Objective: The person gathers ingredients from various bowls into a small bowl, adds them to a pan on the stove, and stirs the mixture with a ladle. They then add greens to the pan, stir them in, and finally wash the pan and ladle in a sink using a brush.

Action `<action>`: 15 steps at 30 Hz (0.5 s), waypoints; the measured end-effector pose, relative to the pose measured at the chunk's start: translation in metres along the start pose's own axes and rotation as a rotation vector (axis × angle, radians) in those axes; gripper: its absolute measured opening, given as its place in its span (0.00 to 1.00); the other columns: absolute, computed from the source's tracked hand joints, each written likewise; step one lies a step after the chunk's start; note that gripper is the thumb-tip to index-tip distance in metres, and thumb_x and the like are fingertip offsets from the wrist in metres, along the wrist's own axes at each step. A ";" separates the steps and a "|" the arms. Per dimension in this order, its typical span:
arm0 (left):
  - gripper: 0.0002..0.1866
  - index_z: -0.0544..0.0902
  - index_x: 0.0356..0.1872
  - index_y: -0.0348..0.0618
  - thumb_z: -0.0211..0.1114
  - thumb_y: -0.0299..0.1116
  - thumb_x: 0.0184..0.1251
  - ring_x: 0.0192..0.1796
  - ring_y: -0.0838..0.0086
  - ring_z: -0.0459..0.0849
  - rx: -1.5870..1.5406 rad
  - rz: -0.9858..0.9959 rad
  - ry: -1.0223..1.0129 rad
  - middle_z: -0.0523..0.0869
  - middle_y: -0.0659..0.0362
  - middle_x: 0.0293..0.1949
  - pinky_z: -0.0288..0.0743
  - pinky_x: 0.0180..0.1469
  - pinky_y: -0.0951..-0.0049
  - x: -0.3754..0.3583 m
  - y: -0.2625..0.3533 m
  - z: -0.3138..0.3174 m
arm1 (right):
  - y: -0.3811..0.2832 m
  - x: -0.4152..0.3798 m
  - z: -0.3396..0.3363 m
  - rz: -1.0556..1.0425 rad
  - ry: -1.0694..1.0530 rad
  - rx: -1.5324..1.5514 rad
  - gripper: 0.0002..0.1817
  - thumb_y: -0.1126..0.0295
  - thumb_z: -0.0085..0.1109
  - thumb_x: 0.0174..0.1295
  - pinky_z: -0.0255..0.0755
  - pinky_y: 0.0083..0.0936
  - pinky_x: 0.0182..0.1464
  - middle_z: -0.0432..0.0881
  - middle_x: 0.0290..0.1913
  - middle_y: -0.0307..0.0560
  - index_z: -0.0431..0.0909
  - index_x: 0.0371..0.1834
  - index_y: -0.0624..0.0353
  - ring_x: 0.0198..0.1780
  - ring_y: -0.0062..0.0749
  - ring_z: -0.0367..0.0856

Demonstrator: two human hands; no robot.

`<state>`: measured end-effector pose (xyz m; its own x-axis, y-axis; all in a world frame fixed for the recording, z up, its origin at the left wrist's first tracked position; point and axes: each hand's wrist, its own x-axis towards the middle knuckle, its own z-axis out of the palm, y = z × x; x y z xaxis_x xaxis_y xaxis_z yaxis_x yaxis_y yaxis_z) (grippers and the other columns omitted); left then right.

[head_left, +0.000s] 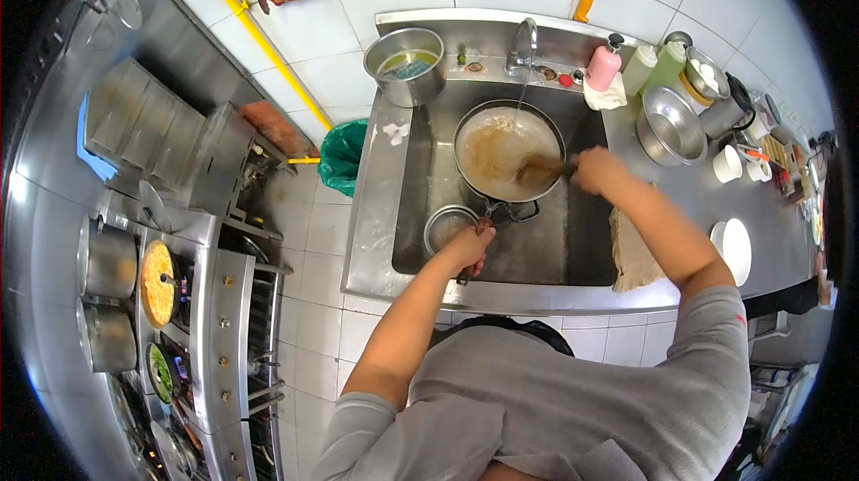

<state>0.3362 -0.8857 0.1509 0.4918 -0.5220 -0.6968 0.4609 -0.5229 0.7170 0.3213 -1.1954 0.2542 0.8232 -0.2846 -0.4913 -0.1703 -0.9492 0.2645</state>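
Observation:
A large round pan (483, 145) with cloudy brownish water stands in the steel sink (546, 253), under a thin stream from the faucet (526, 42). My right hand (598, 170) is closed round the handle of a brown utensil (540, 170), whose head dips into the water at the pan's right side. Below the pan, my left hand (472, 244) grips the dark handle of a small pot (445, 223) at the sink's lower left. The pan's own handle (512, 211) points toward me between my hands.
Left of the faucet stands a steel pot (404, 87) with liquid. At right are a pink pump bottle (604, 65), a steel bowl (671, 127), a brown cloth (633, 253) on the sink edge and white plates (736, 251). A stove (210, 338) with pans is far left.

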 end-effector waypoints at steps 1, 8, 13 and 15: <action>0.20 0.73 0.33 0.43 0.54 0.50 0.76 0.17 0.74 0.72 -0.006 0.024 -0.010 0.71 0.62 0.19 0.70 0.17 0.69 -0.003 0.002 0.001 | 0.006 0.022 -0.006 0.071 0.139 0.075 0.24 0.61 0.56 0.67 0.80 0.45 0.49 0.85 0.50 0.52 0.73 0.67 0.38 0.52 0.45 0.85; 0.22 0.72 0.29 0.43 0.53 0.51 0.76 0.13 0.73 0.70 0.113 0.023 -0.047 0.72 0.61 0.16 0.70 0.16 0.69 -0.010 0.013 -0.010 | -0.049 -0.007 -0.028 -0.204 -0.121 0.519 0.27 0.54 0.59 0.66 0.83 0.36 0.39 0.86 0.41 0.56 0.72 0.70 0.40 0.42 0.38 0.88; 0.17 0.72 0.39 0.44 0.54 0.49 0.76 0.15 0.76 0.72 0.041 -0.008 -0.066 0.73 0.62 0.19 0.70 0.14 0.70 0.007 0.004 -0.009 | 0.024 0.054 -0.040 -0.154 -0.210 -0.318 0.25 0.51 0.58 0.67 0.83 0.39 0.48 0.82 0.60 0.51 0.77 0.66 0.42 0.51 0.43 0.86; 0.18 0.71 0.39 0.44 0.54 0.49 0.76 0.16 0.74 0.73 0.061 0.016 -0.088 0.73 0.61 0.20 0.70 0.15 0.68 0.011 0.002 -0.010 | 0.026 0.092 -0.039 0.266 0.147 0.108 0.22 0.50 0.62 0.64 0.79 0.42 0.56 0.85 0.56 0.51 0.86 0.52 0.53 0.58 0.43 0.83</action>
<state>0.3501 -0.8858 0.1448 0.4307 -0.5868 -0.6857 0.4066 -0.5521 0.7279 0.4141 -1.2413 0.2480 0.8099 -0.5101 -0.2895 -0.4405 -0.8549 0.2739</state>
